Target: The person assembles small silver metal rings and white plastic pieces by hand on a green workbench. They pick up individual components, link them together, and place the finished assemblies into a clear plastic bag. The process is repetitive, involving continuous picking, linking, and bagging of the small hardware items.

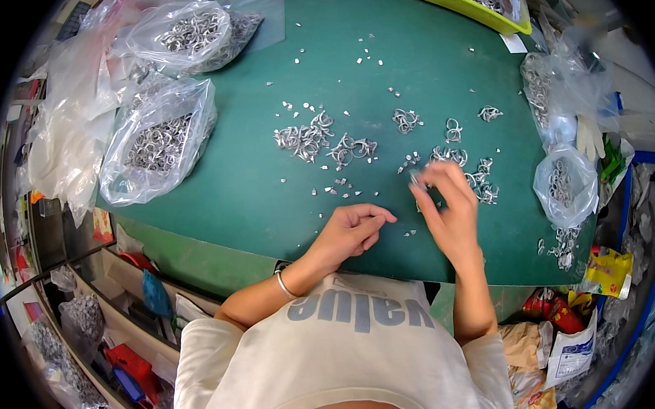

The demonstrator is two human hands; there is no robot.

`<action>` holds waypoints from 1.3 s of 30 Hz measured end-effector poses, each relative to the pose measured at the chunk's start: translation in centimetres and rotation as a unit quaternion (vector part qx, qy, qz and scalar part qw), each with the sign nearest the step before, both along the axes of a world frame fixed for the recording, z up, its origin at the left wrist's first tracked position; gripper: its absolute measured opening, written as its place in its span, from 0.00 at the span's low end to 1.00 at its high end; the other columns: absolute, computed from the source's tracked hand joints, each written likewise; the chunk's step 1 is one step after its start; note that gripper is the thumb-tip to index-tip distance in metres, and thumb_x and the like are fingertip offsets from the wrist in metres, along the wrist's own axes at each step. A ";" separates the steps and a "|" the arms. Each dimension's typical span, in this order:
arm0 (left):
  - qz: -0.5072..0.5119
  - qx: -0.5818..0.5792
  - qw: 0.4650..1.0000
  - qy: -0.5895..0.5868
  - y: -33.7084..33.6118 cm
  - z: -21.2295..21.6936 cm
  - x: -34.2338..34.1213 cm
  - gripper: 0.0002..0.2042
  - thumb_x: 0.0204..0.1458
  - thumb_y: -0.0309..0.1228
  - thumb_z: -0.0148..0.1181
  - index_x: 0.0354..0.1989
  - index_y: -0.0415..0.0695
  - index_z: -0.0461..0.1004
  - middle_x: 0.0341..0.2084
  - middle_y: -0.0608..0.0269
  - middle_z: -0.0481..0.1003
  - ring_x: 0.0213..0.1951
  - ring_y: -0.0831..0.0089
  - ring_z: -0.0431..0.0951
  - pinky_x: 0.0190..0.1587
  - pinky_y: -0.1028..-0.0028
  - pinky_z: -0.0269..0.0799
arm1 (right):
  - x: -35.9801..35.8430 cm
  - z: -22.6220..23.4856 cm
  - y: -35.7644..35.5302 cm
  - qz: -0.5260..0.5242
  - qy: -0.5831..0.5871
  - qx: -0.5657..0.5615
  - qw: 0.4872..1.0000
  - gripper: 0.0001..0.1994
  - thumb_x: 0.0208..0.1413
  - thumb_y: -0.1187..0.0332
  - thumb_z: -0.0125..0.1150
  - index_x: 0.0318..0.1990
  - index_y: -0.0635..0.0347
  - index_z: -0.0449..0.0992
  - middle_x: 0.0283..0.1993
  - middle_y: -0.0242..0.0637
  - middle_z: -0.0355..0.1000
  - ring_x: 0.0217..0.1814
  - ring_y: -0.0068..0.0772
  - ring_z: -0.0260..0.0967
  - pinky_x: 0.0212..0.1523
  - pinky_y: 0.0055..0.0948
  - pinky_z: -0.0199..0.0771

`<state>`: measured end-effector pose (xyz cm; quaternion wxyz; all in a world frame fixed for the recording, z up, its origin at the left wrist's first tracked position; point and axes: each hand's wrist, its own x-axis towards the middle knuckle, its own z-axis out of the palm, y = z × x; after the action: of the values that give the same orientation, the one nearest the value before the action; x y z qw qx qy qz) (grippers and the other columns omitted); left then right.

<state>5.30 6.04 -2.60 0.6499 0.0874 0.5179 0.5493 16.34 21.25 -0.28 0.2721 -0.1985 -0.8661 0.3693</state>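
My right hand (453, 207) pinches a small silver ring-shaped metal piece (418, 179) between thumb and fingertips, above the table beside a loose pile of rings (448, 155). Slightly blurred, the piece shows little detail. Close to the table's near edge, my left hand (356, 230) is closed, its thumb against the curled fingers and the index finger pointing right. Whatever it may hold is hidden. Left of centre lies a larger heap of silver rings (301, 138), with a smaller cluster (352, 150) touching its right side. Tiny silver bits (336, 186) are scattered between the heaps and my left hand.
Clear plastic bags of rings stand on the green table (239, 200) at left, including one open bag (160, 144). At right are another bag (565, 184) and spilled rings (564, 246). A yellow-green tray (471, 5) sits at the far edge. Drawers (116, 275) lie below left.
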 end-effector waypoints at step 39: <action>0.140 0.131 0.876 0.443 2.6 1.6 -8.3 0.04 0.48 0.18 0.58 0.31 0.38 0.75 0.24 0.69 0.73 0.25 0.86 0.69 0.26 0.85 0.63 | 2.0 -1.5 4.6 -0.072 -0.129 0.091 0.985 0.06 0.42 0.75 0.63 0.29 0.62 0.74 0.52 0.39 0.66 0.55 0.42 0.60 0.53 0.36 0.57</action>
<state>-2.99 8.67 -0.98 0.2516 0.3327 0.6819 0.6009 18.35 25.83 -1.81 0.2006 -0.2809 -0.9074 0.2397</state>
